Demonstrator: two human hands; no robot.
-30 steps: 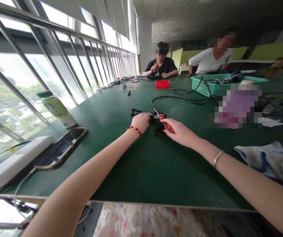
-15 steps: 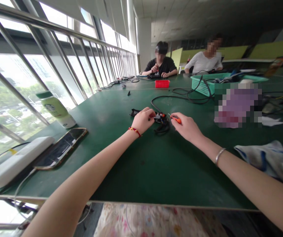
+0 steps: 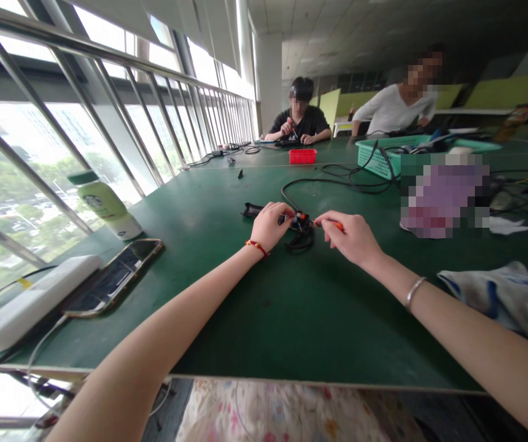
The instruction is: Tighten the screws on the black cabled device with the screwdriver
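On the green tabletop point(image 3: 264, 334), the left hand point(image 3: 271, 223) clasps a corded black device point(image 3: 301, 223) while the right hand point(image 3: 352, 237) grips an orange-handled screwdriver point(image 3: 336, 225) pointed toward it.

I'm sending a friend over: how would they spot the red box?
On the green table, look toward the person in black. Nearer than them sits the red box, smaller than the green basket to its right.

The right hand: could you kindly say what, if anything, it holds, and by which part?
The right hand holds a screwdriver by its orange handle.
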